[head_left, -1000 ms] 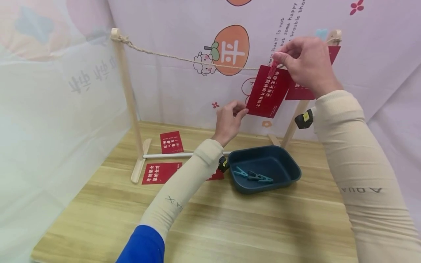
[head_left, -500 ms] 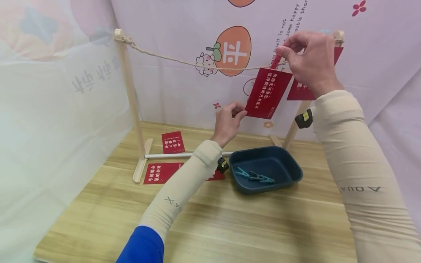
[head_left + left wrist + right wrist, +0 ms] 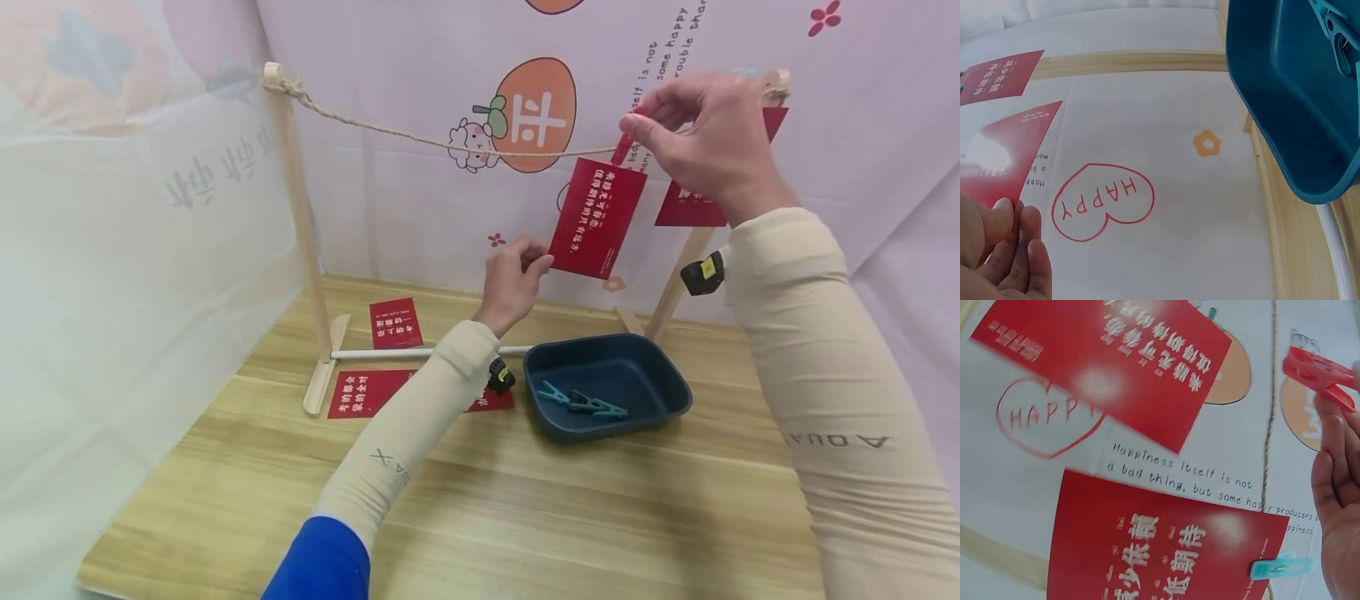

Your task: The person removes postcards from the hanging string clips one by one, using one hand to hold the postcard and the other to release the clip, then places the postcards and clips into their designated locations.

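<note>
Noting my left hand [image 3: 513,282] pinching red rectangular paper card [image 3: 597,221], two o'clock from fingertips [image 3: 542,265]; right hand [image 3: 708,143] pinching red plastic clothespin [image 3: 1304,369].

We find the cards [image 3: 597,218] red with white lettering, one clothespin [image 3: 1316,374] plain red and a second clothespin [image 3: 1282,567] turquoise. We record a blue basin [image 3: 639,375], a tan rope [image 3: 375,127], a desk [image 3: 540,517] in yellowish-brown streaked grain, beige sleeves [image 3: 795,350] with dark lettering, and a pale backdrop [image 3: 397,75] printed with orange, red and black motifs.

Red white-lettered card [image 3: 597,218], tilted, corner in left hand [image 3: 512,282]; red clothespin [image 3: 1316,374], apart from card, in right hand [image 3: 712,137].
</note>
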The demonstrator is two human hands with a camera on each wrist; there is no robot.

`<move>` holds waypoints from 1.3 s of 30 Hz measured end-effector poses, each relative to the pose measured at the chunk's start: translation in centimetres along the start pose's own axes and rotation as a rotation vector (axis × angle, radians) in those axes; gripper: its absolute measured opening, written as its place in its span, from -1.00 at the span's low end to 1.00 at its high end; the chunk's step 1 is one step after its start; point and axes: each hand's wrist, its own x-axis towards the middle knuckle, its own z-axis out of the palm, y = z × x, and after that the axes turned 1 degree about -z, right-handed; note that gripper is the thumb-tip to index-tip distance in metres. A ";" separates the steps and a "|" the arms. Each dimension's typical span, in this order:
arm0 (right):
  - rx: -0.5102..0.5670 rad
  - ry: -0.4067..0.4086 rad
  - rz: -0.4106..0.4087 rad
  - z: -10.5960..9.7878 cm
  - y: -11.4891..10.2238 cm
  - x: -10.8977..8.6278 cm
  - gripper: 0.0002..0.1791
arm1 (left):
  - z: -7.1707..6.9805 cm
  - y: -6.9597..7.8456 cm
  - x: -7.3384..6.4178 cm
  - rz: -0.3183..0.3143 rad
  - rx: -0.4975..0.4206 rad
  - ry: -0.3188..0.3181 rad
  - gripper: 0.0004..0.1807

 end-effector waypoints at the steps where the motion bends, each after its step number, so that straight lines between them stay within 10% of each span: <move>1: 0.005 -0.014 0.007 0.0 0.0 -0.1 -0.43 | -0.1 -0.1 0.0 -0.007 0.005 0.001 -0.79; 39: -0.109 -0.537 0.014 3.9 4.1 -5.1 -0.57 | -4.3 -3.7 -0.4 -0.144 -0.007 0.044 -0.73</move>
